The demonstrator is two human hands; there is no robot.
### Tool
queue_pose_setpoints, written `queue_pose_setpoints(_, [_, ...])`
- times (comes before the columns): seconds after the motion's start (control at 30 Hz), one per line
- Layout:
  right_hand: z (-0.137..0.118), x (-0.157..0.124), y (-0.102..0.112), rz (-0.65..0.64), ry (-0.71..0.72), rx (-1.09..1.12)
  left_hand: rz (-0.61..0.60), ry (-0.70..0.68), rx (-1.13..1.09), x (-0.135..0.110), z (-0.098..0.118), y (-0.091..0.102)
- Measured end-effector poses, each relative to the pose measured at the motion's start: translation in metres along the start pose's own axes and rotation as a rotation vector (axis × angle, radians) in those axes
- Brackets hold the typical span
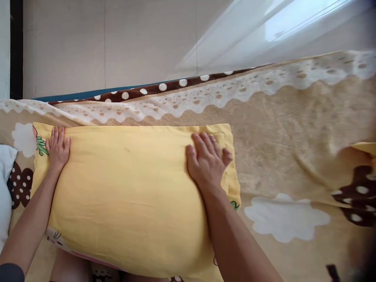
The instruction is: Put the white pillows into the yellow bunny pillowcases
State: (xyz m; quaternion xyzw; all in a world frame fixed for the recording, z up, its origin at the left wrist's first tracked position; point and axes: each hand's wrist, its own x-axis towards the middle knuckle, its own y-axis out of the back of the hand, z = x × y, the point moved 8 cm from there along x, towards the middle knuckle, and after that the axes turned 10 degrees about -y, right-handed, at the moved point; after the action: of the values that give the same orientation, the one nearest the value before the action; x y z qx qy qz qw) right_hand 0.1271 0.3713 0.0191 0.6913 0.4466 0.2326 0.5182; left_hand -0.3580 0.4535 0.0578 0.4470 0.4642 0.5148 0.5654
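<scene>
A plump yellow pillow lies flat across the bed in front of me, its long side running left to right. Green leaf prints show near its left end, and part of a printed cartoon face shows at its lower left. My left hand rests on the pillow's upper left corner area, fingers stretched away from me. On the upper right part, my right hand lies palm down with its fingers spread. Both palms face the pillow cloth, so what is under them is hidden.
A tan blanket with white clouds and brown dotted shapes covers the bed. Beyond its far edge is a grey tiled floor with sunlight on it. White cloth lies at the left edge, and something yellow at the right.
</scene>
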Motion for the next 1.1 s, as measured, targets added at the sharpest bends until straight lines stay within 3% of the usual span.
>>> queue_pose_setpoints(0.1, [0.032, 0.01, -0.003, -0.063, -0.181, 0.022, 0.033, 0.012, -0.099, 0.003, -0.005, -0.006])
queue_pose_setpoints(0.2, [0.043, 0.02, 0.0, -0.194, -0.201, -0.038, -0.031, 0.055, -0.284, 0.013, -0.019, -0.007])
queue_pose_setpoints(0.27, [0.041, 0.02, 0.016, -0.231, -0.212, -0.083, -0.067, 0.092, -0.415, 0.017, -0.026, 0.003])
queue_pose_setpoints(0.33, [0.025, 0.007, 0.043, -0.169, -0.203, -0.067, -0.07, 0.099, -0.464, 0.01, -0.017, 0.027])
queue_pose_setpoints(0.4, [-0.016, -0.027, 0.07, -0.059, -0.054, 0.003, -0.033, 0.014, -0.409, -0.009, 0.018, 0.059])
queue_pose_setpoints(0.5, [-0.108, -0.114, 0.078, 0.0, 0.354, 0.123, 0.003, -0.317, -0.248, -0.061, 0.112, 0.091])
queue_pose_setpoints(0.57, [-0.151, -0.165, 0.06, -0.025, 0.515, 0.136, -0.041, -0.515, -0.139, -0.099, 0.165, 0.085])
queue_pose_setpoints(0.63, [-0.165, -0.192, 0.045, 0.029, 0.547, 0.13, -0.033, -0.563, -0.051, -0.126, 0.18, 0.071])
queue_pose_setpoints(0.67, [-0.161, -0.197, 0.04, 0.07, 0.539, 0.123, -0.004, -0.541, -0.021, -0.134, 0.173, 0.064])
queue_pose_setpoints(0.73, [-0.136, -0.195, 0.037, 0.152, 0.505, 0.101, 0.096, -0.444, 0.01, -0.144, 0.137, 0.058])
queue_pose_setpoints(0.83, [-0.076, -0.186, 0.047, 0.255, 0.425, 0.061, 0.241, -0.25, -0.027, -0.161, 0.057, 0.056])
queue_pose_setpoints(0.93, [-0.011, -0.19, 0.047, 0.293, 0.312, 0.044, 0.292, -0.096, -0.124, -0.192, -0.017, 0.043])
queue_pose_setpoints(1.1, [0.085, -0.236, 0.004, 0.236, 0.201, 0.04, 0.268, -0.024, -0.096, -0.259, -0.092, -0.002])
